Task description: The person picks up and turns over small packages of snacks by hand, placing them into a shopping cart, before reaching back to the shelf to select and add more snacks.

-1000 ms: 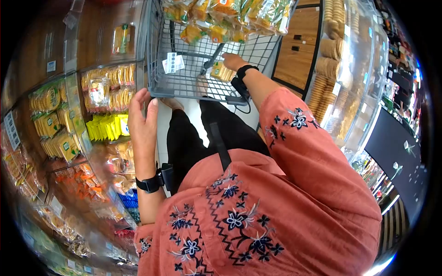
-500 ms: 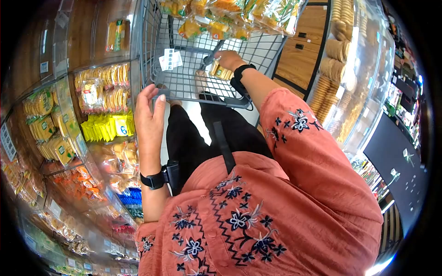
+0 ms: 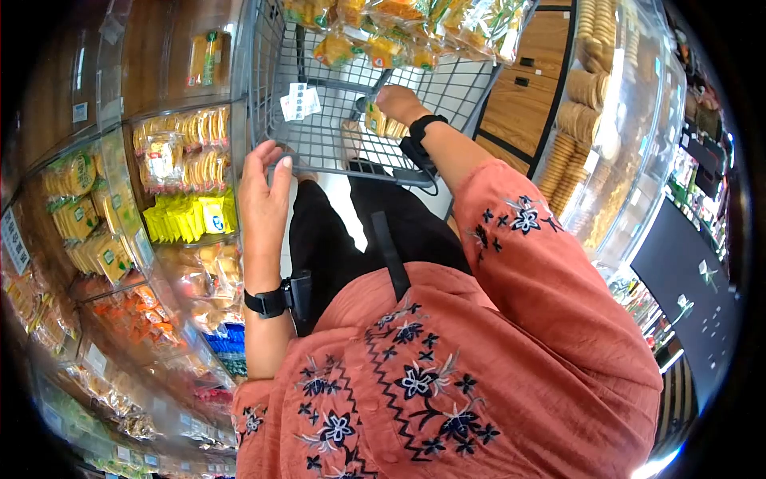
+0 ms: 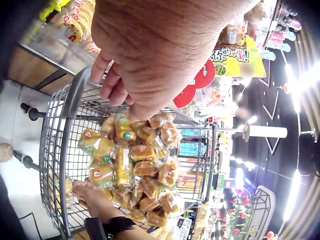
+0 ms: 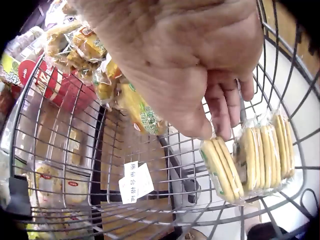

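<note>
In the head view my right hand [image 3: 399,104] reaches down inside the wire cart [image 3: 319,166], at a row of packaged flat biscuits [image 3: 385,124]. The right wrist view shows the thumb and fingers of my right hand [image 5: 185,65] pinching the top of the leftmost biscuit packet [image 5: 222,170]; other biscuit packets [image 5: 267,157] stand beside it. My left hand [image 3: 265,191] is at the cart's near left corner, fingers relaxed and holding nothing; contact with the rim cannot be told. Wrapped breads [image 4: 145,167] are piled at the cart's far end.
Shelves with bagged snacks [image 3: 183,152] and yellow packets [image 3: 190,219] line the left side. Wooden drawers [image 3: 523,80] and clear bins of round biscuits [image 3: 578,120] stand at the right. A white paper label [image 5: 136,184] lies against the cart's mesh.
My right hand has moved slightly down and its fingers have come to the biscuits. My left hand has shifted a little to the right. The cart has moved slightly in the head view.
</note>
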